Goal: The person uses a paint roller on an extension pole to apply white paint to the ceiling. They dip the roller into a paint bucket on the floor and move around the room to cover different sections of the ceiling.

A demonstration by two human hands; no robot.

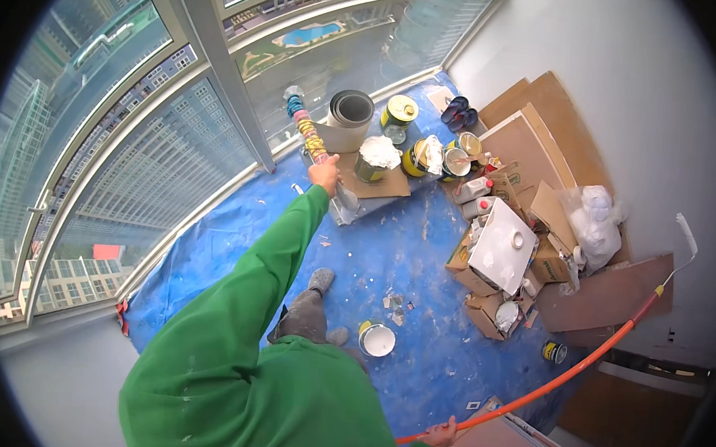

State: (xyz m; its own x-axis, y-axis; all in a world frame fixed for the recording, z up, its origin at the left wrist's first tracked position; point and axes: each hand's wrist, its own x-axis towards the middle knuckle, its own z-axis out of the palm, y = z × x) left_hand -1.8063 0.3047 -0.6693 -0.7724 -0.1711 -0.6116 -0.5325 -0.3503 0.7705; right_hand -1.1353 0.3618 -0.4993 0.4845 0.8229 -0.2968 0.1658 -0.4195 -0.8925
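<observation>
My left arm, in a green sleeve, reaches forward, and my left hand [324,175] is closed round the handlebar [306,129] of a low platform trolley [379,208]. Yellow, pink and blue cord or strips wrap the bar. On the trolley stand a rolled grey sheet [351,108], a tub [372,160] with white plastic over its top and cardboard. Down by my right side my right hand [441,433] grips a long orange pole [540,390]. This pole stretches out to the right and ends in a paint roller [687,235] with a white sleeve, close to the pale wall.
Blue sheeting [242,241] covers the floor. An open paint bucket [377,339] stands near my feet. Boxes, bottles and a white panel [502,247] are piled at right, by leaning cardboard [560,129]. A can [554,352] lies nearby; tall windows [166,146] line the left.
</observation>
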